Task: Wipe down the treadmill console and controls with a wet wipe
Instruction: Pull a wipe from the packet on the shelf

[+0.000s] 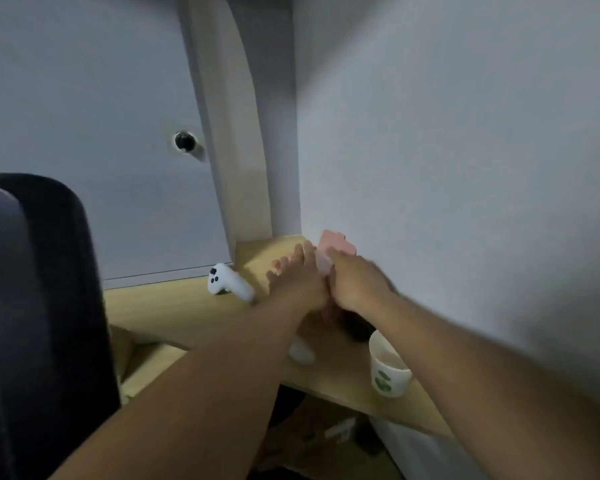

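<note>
A pink wet wipe pack (338, 244) stands on a wooden desk (174, 306) against the white wall. Both my hands meet at the pack. My right hand (359, 284) is curled over its front and grips it. My left hand (297, 282) lies against the pack's left side with its fingers spread; motion blur hides whether it holds anything. A pale strip (323, 266) shows between the two hands. No treadmill console is in view.
A white game controller (227, 280) lies on the desk left of my hands. A paper cup (388, 370) stands near the desk's front edge, with a dark object (359, 329) behind it and a small white object (302, 353) beside my left forearm. A black chair back (39, 306) fills the left.
</note>
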Tool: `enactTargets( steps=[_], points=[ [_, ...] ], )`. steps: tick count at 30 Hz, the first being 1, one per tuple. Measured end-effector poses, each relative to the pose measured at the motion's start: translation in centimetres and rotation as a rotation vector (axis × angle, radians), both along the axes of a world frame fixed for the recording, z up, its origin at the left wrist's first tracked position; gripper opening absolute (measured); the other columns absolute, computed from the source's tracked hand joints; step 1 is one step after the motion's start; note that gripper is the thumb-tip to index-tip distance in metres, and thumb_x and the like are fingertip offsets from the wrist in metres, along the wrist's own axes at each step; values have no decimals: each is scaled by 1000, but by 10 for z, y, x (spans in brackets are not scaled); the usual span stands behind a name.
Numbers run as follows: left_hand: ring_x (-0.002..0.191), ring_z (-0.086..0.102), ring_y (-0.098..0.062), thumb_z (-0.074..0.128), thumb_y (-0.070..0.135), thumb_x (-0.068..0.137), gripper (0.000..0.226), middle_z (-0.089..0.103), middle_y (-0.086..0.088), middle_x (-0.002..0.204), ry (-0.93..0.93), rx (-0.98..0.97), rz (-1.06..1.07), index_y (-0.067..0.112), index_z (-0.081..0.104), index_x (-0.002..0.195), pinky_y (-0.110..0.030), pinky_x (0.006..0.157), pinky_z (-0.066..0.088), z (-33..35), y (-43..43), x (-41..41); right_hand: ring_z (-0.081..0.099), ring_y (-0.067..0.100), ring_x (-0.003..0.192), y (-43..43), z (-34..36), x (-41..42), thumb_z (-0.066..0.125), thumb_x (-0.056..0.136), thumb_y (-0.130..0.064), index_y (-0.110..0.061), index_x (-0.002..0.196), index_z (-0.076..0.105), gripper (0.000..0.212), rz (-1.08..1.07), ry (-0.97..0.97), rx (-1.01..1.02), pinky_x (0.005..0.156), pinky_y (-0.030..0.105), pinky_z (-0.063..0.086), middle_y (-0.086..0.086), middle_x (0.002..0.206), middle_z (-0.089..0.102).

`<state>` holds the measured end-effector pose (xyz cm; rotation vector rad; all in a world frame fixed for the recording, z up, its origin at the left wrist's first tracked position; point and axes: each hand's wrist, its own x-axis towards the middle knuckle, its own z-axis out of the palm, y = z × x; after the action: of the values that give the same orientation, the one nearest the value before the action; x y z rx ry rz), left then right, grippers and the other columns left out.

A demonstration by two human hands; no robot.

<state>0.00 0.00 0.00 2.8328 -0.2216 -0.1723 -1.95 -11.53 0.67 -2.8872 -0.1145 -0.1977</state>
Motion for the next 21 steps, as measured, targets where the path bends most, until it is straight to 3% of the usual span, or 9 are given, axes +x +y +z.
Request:
enactTargets(
  steps=[3,5,6,11,13,16,21],
  points=[
    [134,40,-33,48,28,93,67,33,-9,154,-176,-130,39,19,18,153,-49,105,37,-9,-3,23,60,28,83,-3,-20,32,45,87,-25,-29,104,43,18,-41,-165,175,70,37,50,2,103,57],
    [115,54,-29,45,30,93,38,59,-7,129,-262,-57,74,26,54,130,-43,92,46,-14,-3,35,59,28,79,-1,-26,44,44,86,-28,-27,97,43,11,-79,-192,170,66,36,48,0,96,54],
    [109,56,-27,45,31,93,30,64,-5,119,-280,-6,93,29,63,116,-40,87,47,-16,-3,36,58,28,78,2,-28,47,42,89,-30,-27,99,44,11,-99,-177,165,66,35,45,-2,96,54],
    [106,55,-26,51,26,90,21,66,-2,106,-346,-30,139,28,71,98,-38,89,41,-14,-1,31,54,24,73,1,-25,48,41,93,-28,-23,95,54,14,-110,-190,155,64,31,39,-1,87,54],
    [105,53,-26,50,28,94,22,64,-4,102,-434,-78,157,24,72,90,-38,89,37,2,-3,22,60,28,79,-2,-13,39,43,89,-27,-20,93,63,21,-56,-313,232,65,31,38,4,87,63],
    [93,54,-25,48,24,94,20,53,-1,91,-597,-323,166,23,60,77,-39,84,37,39,-12,-1,63,25,83,-6,24,20,46,87,-24,-23,90,66,21,-52,-534,531,75,34,48,1,87,71],
    [77,60,-28,52,11,88,15,64,-5,78,-770,-719,71,14,66,88,-40,72,48,118,-25,-39,62,18,83,-8,110,-19,44,84,-32,-34,93,58,17,-123,-651,667,75,35,51,-7,87,68]
  ],
)
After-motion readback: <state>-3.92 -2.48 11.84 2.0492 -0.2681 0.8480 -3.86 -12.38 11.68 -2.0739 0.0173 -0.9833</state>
